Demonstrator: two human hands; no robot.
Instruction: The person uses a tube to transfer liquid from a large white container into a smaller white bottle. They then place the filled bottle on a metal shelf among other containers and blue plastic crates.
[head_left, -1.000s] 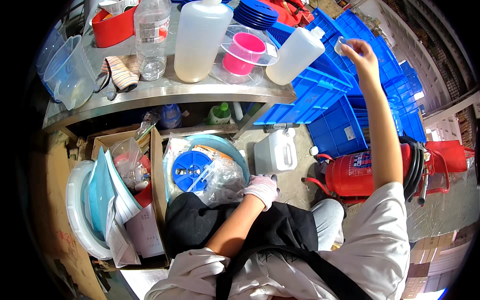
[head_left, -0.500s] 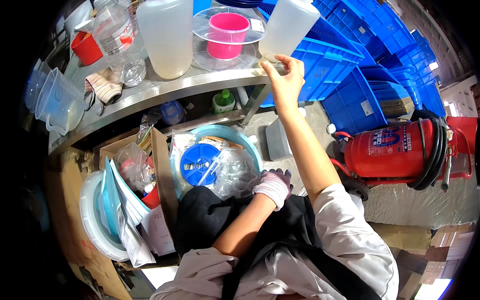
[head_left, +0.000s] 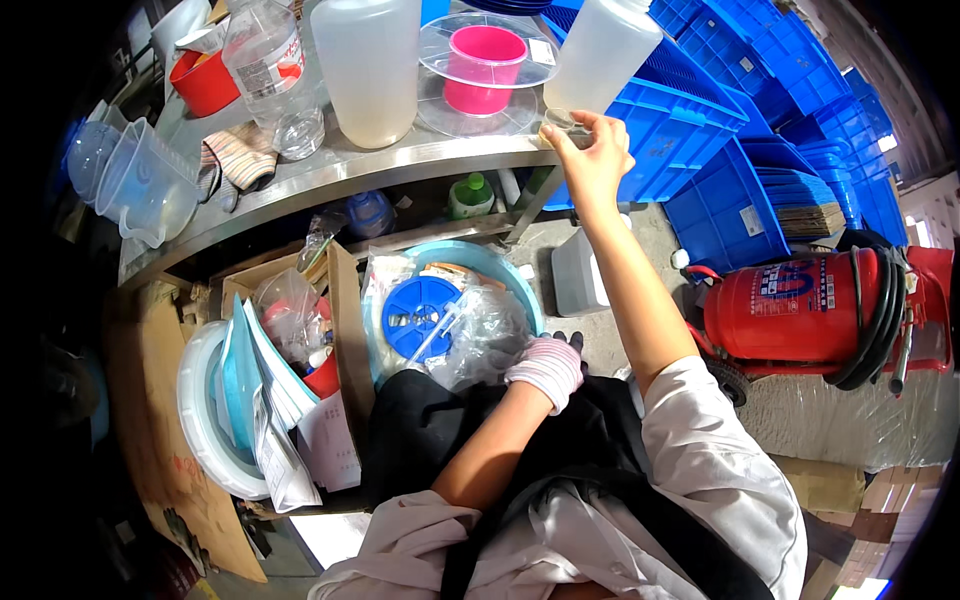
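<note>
Right hand (head_left: 592, 160) pinches a small clear cup (head_left: 560, 119) by the near right corner of the tabletop (head_left: 350, 168); likely light, stiff, slick, best held round its sides; gloved left hand (head_left: 548, 371): grip unclear

Open air between your gloved left hand (head_left: 550, 370) and bare right hand (head_left: 598, 163); ahead of the latter, translucent white plastic bottle (head_left: 603, 52) blocks

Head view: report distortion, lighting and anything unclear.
In the head view, the metal table looks bowed along its front, the right sleeve is brightly lit, corners fall to black, and the small clear item at the right hand is hard to make out.
</note>
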